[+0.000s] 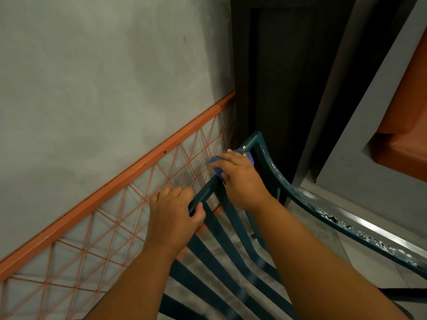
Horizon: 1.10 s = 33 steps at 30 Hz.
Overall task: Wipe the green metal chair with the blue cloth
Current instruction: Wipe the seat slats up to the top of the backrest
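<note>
Green metal fills the lower middle of my view: the green metal chair [233,241], seen from above, with flat dark teal slats running from the near edge up toward its top rail. That rail slants from the lower left to a corner post at the far right, close to a dark doorway [284,77].

My left hand [172,218] grips the top rail at its nearer, left part. The fingers are curled over the far side of the bar and the thumb hooks round the near side, so it has a firm hold on the frame.

My right hand [240,179] sits farther along the same rail, just short of the corner post. Its fingers are bent down over the blue cloth [217,163], pressing it against the rail. Only bits of the cloth show: a bunched fold to the left of the fingers and a small edge peeking out on the right, by the post.

To the right, the chair's curved armrest [335,215] sweeps toward the near right edge; its paint looks chipped and speckled with pale spots.

Behind the chair stands a grey concrete wall [104,77]. Across it runs an orange bar with an orange wire lattice [111,218] of crossed triangles below it. At the far right edge I see an orange panel [406,125] set in a grey frame.
</note>
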Each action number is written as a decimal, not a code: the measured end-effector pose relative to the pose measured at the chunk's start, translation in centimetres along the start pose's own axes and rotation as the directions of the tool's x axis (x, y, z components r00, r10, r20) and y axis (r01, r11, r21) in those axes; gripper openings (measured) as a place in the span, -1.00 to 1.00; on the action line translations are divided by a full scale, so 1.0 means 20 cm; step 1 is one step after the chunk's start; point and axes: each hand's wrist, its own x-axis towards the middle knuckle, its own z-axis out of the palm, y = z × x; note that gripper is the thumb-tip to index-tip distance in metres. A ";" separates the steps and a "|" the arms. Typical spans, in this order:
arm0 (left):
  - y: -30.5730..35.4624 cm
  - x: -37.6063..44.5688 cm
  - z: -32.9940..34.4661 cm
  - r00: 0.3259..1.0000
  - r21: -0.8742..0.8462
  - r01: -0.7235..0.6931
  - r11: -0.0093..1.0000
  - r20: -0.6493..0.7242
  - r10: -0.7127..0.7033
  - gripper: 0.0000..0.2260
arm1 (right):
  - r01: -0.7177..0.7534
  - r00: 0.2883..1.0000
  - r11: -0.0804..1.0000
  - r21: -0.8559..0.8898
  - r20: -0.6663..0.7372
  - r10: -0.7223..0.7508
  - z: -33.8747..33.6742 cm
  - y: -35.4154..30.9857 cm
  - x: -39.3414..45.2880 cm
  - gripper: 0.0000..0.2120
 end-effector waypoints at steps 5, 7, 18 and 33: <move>0.00 0.01 0.02 0.997 -0.059 -0.067 0.996 0.021 0.068 -0.94 | 0.028 0.998 0.999 -0.039 0.052 -0.026 -0.10 0.12 0.02 -0.59; -0.01 0.01 0.04 0.989 -0.064 -0.123 0.990 0.070 0.128 -0.69 | -0.068 0.997 0.996 -0.061 -0.025 0.067 -0.09 0.11 0.07 -0.58; -0.07 0.03 0.11 0.942 0.092 -0.312 0.946 0.163 0.295 -0.48 | -0.077 0.997 0.997 -0.007 -0.028 0.077 -0.09 0.20 0.11 -0.60; -0.05 0.04 0.09 0.939 0.074 -0.314 0.947 0.171 0.298 -0.48 | -0.114 0.986 0.994 -0.004 -0.122 0.112 -0.04 0.09 0.14 -0.67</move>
